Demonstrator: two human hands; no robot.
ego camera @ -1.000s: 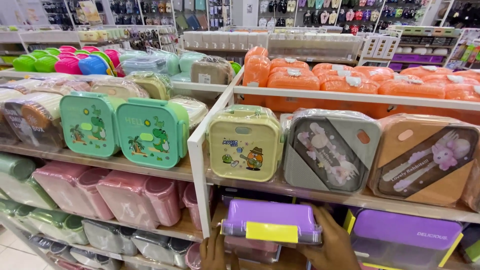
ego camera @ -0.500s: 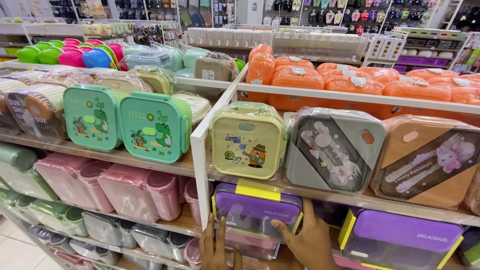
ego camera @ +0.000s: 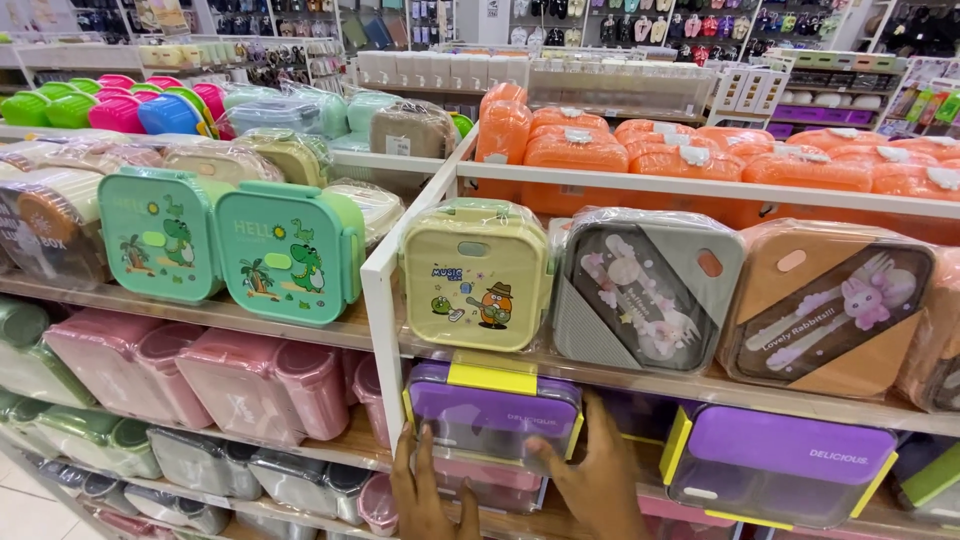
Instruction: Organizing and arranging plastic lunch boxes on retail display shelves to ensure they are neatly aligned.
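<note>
the white shelf unit [ego camera: 385,300] carries everything here, with wooden-looking boards and one upright white divider in the middle. on the top board at the right lie many orange plastic boxes [ego camera: 700,165], smooth and rounded, wrapped in clear film. on the middle board, left of the divider, two green lunch boxes [ego camera: 235,245] with cartoon dinosaurs lean on their edges; right of it stand a pale yellow square box [ego camera: 477,275], a grey box [ego camera: 645,290] and an orange-brown box [ego camera: 825,310], all shiny under film. below the green ones are pink translucent containers [ego camera: 190,375]. the purple lunch box [ego camera: 492,412] is on the lower board, just right of the divider and directly under the yellow box; it is a flat rectangle with a glossy purple lid, a clear body and yellow clips. its long axis runs left to right along the front edge of the board, and the lid is tilted up toward the camera. it rests on a pink box whose shape is mostly hidden. a second purple box [ego camera: 785,465] lies near it on the right. the left hand [ego camera: 425,495] has fingers against the left lower corner of the box, and the right hand [ego camera: 595,475] presses the right side, thumb on the front, so both hands are grasping the box between them.
</note>
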